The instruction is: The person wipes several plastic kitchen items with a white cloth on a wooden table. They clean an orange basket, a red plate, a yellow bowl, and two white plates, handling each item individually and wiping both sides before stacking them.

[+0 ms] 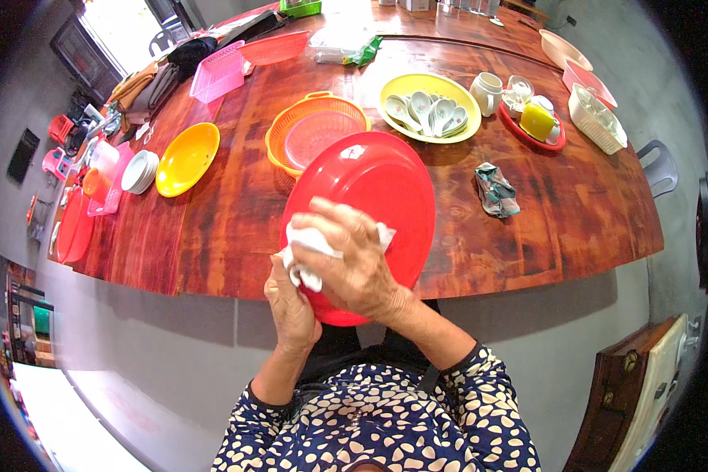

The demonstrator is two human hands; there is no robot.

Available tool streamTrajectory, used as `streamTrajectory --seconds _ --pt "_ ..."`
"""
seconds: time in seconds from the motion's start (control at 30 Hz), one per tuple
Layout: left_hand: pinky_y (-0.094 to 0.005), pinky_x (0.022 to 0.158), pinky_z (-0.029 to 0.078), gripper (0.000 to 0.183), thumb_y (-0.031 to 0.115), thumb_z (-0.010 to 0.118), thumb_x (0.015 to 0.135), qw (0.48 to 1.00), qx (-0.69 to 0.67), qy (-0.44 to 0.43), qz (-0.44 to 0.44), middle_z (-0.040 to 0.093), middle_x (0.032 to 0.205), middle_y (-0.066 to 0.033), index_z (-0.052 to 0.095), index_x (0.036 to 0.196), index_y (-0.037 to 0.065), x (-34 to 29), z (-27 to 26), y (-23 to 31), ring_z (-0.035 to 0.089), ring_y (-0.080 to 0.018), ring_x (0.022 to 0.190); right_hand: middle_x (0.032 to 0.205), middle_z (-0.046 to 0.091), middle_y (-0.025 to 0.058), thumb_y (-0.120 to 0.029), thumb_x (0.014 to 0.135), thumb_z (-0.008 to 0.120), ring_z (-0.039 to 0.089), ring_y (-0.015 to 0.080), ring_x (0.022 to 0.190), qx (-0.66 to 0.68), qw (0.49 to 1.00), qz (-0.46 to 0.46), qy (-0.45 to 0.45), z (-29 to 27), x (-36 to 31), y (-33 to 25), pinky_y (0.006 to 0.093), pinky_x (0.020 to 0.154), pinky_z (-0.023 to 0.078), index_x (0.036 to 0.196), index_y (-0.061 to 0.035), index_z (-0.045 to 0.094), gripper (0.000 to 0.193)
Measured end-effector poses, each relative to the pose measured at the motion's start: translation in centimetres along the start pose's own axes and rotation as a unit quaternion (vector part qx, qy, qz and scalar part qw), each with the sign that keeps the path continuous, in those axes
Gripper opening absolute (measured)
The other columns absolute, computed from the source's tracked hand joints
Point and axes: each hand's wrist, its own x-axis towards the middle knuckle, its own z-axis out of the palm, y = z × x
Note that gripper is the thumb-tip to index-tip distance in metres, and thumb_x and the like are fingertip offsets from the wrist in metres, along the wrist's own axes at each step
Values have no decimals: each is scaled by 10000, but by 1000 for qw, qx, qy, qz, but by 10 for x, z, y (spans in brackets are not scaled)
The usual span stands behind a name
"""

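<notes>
A large red plastic plate [397,197] is held up tilted in front of me, above the table's near edge. My left hand [289,303] grips its lower left rim. With my right hand [350,252] I press a crumpled white cloth [305,240] against the plate's surface; one end of the cloth sticks out past my fingers. Just behind the plate, partly covered by it, an orange colander-like basket [278,130] rests on the table. To the right of that basket sits a yellow plate [440,82] with several white spoons [425,112] lying in it.
On the wooden table [574,236], a crumpled patterned cloth [495,190] lies to the right. Beyond it stand a mug [486,93] and a red tray [531,140] with cups. At left are an orange-yellow plate [187,160], stacked white bowls [140,171] and a pink basket [219,72].
</notes>
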Motion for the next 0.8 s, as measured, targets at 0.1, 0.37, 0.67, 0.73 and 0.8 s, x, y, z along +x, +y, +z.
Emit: streamTrajectory --seconds 0.1,0.37,0.67,0.73,0.8 --pt "-325 910 459 561 477 355 1000 996 -62 -16 -57 608 1143 -82 532 1206 -14 -3 4 -1 573 -143 1035 1165 581 116 -201 719 697 502 325 1183 -47 996 53 49 -9 18 23 449 977 360 1038 -116 624 339" --pt "-399 1034 408 633 517 319 989 991 -95 -48 -85 511 1332 -128 428 1330 -5 0 11 4 507 -224 1216 1105 600 158 -13 784 639 564 323 1089 -35 980 168 98 -7 24 55 446 958 416 1092 -42 574 316" --pt "-366 928 476 587 541 415 956 970 -212 55 -109 559 1215 -82 476 1269 48 25 1 11 567 -202 1070 1260 564 118 -153 753 600 515 285 1211 85 993 -28 -72 -2 -40 -12 487 1033 386 1004 -64 630 268" --pt "-401 997 429 629 545 429 947 968 -226 57 -93 518 1313 -85 431 1331 48 35 -6 5 528 -228 1154 1282 558 79 -210 792 635 485 270 1240 37 994 -22 -100 -8 -67 -12 483 1049 365 991 -123 647 217" --pt "-428 1050 381 646 540 434 944 961 -256 -16 -106 463 1393 -82 388 1381 65 36 -12 5 475 -249 1238 1276 559 64 -241 804 655 462 256 1255 -34 997 8 -70 -15 -86 -5 476 1071 322 950 -160 657 167"
